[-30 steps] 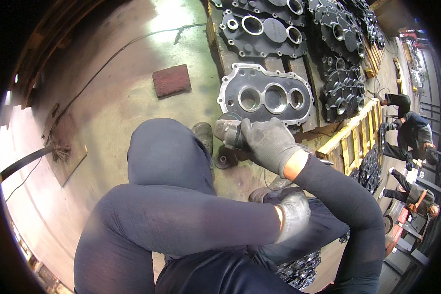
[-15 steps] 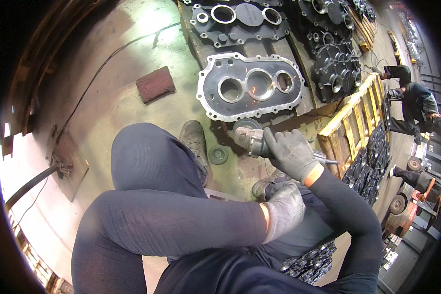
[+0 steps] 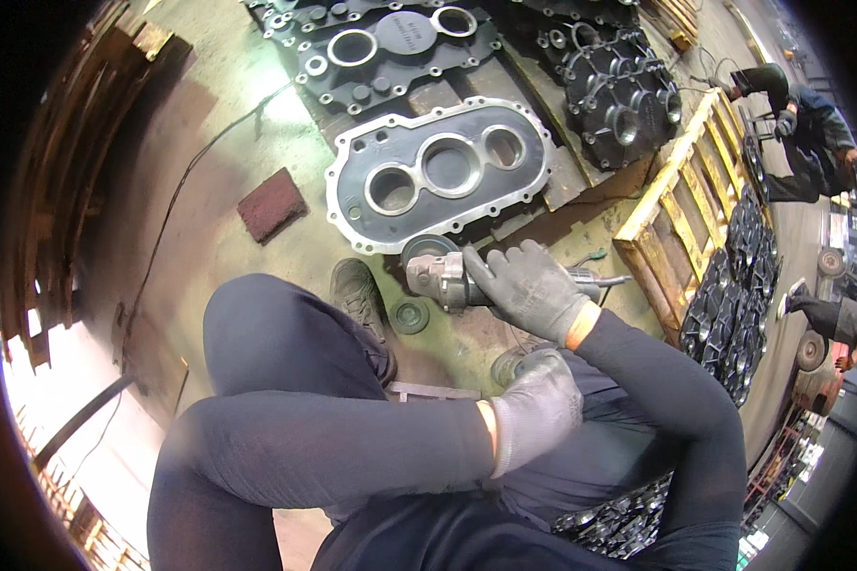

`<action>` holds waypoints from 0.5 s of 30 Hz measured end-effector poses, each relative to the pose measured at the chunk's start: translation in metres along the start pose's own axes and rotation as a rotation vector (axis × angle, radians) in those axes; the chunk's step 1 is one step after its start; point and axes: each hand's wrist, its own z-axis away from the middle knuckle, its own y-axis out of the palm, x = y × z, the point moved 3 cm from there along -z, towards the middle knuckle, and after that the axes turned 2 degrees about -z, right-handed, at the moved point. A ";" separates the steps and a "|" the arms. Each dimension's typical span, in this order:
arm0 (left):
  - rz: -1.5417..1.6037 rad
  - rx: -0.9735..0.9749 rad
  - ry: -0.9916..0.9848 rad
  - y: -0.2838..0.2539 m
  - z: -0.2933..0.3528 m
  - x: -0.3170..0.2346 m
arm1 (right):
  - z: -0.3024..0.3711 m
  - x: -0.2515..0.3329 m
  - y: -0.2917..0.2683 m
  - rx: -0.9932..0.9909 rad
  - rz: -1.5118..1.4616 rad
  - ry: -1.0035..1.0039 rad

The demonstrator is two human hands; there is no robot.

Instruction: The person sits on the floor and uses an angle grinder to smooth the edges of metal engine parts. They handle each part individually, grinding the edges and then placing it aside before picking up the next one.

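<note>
My right hand (image 3: 535, 288), in a grey glove, is closed around an angle grinder (image 3: 440, 278). Its disc (image 3: 428, 249) is at the near rim of a dark metal housing cover (image 3: 414, 211) with a bright machined edge and three large round openings. From this view I cannot tell whether disc and rim touch. My left hand (image 3: 538, 411), also gloved, lies over my right leg with its fingers curled and mostly hidden. A round green-grey disc (image 3: 409, 316) lies on the floor beside my shoe (image 3: 357, 295).
More black castings (image 3: 395, 46) lie beyond the cover, with stacked ones (image 3: 624, 105) to their right. A wooden pallet (image 3: 676, 209) stands at right, near a pile of castings (image 3: 728, 305). A reddish-brown block (image 3: 272, 206) and a cable (image 3: 192, 171) lie on the floor. Another person (image 3: 805, 133) bends over at far right.
The view has shifted, so the cover and grinder appear further left. Orange sparks showed over the cover before; none show now. My right hand keeps its grip on the grinder.
</note>
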 end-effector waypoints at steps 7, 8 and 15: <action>-0.028 0.033 -0.004 -0.009 -0.004 0.011 | 0.023 -0.043 0.020 -0.020 -0.035 0.007; -0.013 0.030 0.012 -0.010 -0.006 0.014 | 0.028 -0.051 0.023 -0.022 -0.024 0.013; 0.093 0.117 -0.014 -0.008 -0.024 0.023 | 0.053 -0.094 0.033 -0.014 0.018 0.068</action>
